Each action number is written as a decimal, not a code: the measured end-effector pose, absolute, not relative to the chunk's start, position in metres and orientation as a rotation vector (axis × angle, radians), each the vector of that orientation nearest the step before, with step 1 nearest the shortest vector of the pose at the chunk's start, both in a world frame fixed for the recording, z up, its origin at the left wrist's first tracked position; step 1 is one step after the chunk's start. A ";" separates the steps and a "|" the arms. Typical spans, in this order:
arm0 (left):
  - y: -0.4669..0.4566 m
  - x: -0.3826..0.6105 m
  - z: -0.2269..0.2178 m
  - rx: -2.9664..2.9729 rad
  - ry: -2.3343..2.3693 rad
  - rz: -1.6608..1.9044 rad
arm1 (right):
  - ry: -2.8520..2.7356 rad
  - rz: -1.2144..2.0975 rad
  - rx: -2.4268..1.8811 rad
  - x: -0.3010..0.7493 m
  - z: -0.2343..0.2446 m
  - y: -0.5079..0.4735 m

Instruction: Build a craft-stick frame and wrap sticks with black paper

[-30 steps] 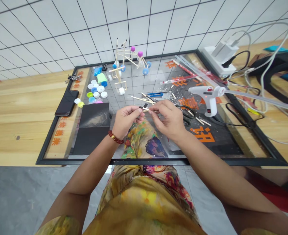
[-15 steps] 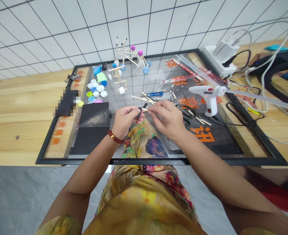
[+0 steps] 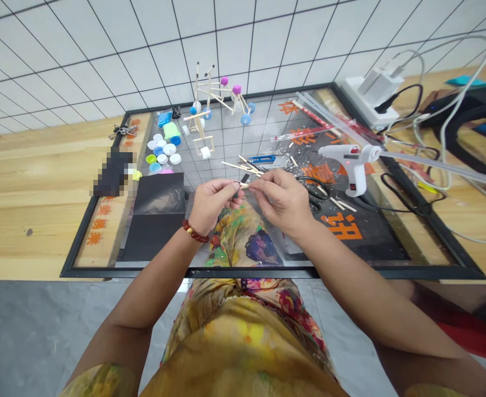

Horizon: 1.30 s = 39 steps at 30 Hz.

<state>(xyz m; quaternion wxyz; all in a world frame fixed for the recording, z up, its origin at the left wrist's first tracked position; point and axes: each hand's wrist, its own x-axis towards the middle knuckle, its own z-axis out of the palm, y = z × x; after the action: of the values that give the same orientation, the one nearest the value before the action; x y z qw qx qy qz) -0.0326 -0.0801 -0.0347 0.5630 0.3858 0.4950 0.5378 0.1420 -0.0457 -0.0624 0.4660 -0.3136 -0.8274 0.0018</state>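
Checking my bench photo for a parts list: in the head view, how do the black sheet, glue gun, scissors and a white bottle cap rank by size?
1. Black sheet
2. Glue gun
3. Scissors, less sure, as the right hand partly hides them
4. White bottle cap

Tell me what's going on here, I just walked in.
A person has both bare hands raised over their lap: the left hand pinches a small black piece, and the right hand holds a thin wooden stick up to it. A white hot glue gun sits on the framed glass-topped board to the right, near black-handled scissors. Farther up stand a stick model and loose bottle caps.
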 end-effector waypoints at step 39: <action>-0.078 -0.035 -0.039 0.726 1.050 1.195 | -2.031 -0.107 -0.739 0.144 -0.066 -0.043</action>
<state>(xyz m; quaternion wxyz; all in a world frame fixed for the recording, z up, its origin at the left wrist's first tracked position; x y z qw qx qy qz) -0.0346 -0.0778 -0.0386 0.6416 0.3184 0.4606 0.5242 0.1441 -0.0433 -0.0662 0.4696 -0.3016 -0.8286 -0.0438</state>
